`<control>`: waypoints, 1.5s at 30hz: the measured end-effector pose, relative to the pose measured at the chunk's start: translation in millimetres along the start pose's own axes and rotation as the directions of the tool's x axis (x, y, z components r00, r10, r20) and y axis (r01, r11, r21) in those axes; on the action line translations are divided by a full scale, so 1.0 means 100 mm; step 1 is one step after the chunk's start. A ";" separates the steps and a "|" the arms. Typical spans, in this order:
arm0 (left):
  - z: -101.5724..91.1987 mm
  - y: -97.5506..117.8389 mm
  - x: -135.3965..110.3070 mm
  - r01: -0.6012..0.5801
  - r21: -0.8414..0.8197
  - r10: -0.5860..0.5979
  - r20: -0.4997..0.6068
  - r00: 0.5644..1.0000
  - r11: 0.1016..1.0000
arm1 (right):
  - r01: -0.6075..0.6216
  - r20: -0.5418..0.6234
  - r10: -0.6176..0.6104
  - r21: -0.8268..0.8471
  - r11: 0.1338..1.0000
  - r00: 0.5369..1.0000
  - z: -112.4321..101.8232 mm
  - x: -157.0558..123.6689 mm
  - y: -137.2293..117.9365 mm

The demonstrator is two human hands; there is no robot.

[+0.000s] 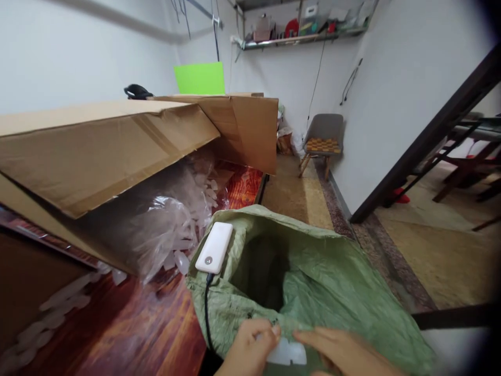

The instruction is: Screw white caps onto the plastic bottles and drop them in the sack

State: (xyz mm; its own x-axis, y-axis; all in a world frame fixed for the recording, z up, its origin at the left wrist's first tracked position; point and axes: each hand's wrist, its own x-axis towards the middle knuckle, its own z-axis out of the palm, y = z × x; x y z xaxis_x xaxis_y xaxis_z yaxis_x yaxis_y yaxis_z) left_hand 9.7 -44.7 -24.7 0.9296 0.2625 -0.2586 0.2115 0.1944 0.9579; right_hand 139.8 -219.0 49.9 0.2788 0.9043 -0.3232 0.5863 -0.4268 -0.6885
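Note:
Low in the head view, my left hand (252,347) has its fingers closed in a pinch at the left end of a translucent white plastic piece (288,351) with small notches along its lower edge. On the other side, my right hand (338,349) stretches its fingers toward that piece; they are slightly blurred, and I cannot tell whether they touch it. Both hands are over the near rim of a large green woven sack (332,282), whose mouth gapes open. A white power bank (215,246) with a black cable (207,313) rests on the sack's left rim.
To the left, a big cardboard box (117,151) lies on a reddish wooden table (129,324), with clear plastic film (168,219) and several similar white pieces (62,308) spilling out. A grey chair (324,133) stands by the back wall, beneath a cluttered shelf (305,39). A doorway is at right.

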 end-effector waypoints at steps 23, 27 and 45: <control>0.00 0.13 -0.09 0.018 0.031 -0.019 0.047 0.999 0.999 | 0.064 -0.207 -0.038 0.123 0.990 0.978 0.40 0.05 -0.09; 0.02 0.12 -0.14 -0.056 0.248 0.050 0.030 0.998 0.967 | -0.109 -0.192 0.190 0.365 0.925 0.963 0.64 0.02 -0.14; 0.11 -0.01 -0.12 -0.120 -0.181 0.081 -0.212 0.974 0.976 | -0.003 -0.164 0.420 0.929 0.369 0.892 0.37 0.73 -0.12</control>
State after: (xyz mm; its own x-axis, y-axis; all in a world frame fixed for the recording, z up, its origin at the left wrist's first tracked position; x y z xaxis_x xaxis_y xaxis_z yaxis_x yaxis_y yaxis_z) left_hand 1.3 -58.6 -21.5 0.8583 0.4721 -0.2010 0.0400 0.3290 0.9435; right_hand 124.7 -147.9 10.6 0.6202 0.6272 -0.4711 -0.4911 -0.1578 -0.8567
